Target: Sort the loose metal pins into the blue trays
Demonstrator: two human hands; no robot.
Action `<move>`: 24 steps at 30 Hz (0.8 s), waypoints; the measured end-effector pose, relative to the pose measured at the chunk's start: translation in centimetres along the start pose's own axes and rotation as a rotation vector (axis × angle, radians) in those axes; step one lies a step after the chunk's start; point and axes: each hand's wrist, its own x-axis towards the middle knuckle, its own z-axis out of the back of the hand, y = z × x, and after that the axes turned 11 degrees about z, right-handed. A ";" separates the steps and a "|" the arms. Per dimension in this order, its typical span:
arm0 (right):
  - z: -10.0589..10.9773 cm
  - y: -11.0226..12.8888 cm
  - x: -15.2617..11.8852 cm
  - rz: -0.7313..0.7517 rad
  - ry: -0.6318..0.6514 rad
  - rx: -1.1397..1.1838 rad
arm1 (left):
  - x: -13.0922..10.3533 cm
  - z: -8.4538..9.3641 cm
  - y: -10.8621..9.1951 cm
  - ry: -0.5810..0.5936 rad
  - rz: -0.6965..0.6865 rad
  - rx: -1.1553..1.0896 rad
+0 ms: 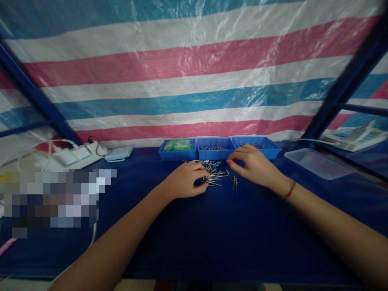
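Loose metal pins (216, 171) lie in a heap on the dark blue table (212, 230), just in front of three blue trays (220, 154). The left hand (184, 180) rests on the heap with fingers curled over pins; whether it grips any I cannot tell. The right hand (253, 163), red band (290, 190) at the wrist, hovers beside the heap, fingers bent and released; no writing is readable anywhere

Dim, cool light fills the scene, with soft glare on the glossy striped tarp (194, 60) at the far side and only faint shadows on the dark table (212, 226). Wide-lens distortion bends the blue frame posts (342, 89) outward at the edges. A pixelated patch (57, 200) sits at the left; fine detail is soft.
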 end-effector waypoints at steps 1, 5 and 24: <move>0.0 0.2 0.0 0.016 0.002 0.017 | 0.0 -0.1 0.0 0.004 0.000 0.011; 0.4 0.8 0.2 0.055 -0.002 0.074 | 0.0 -0.5 -0.3 0.003 0.005 0.022; -0.5 2.9 0.3 0.007 0.103 0.171 | 0.4 -1.2 -1.2 0.043 0.053 0.084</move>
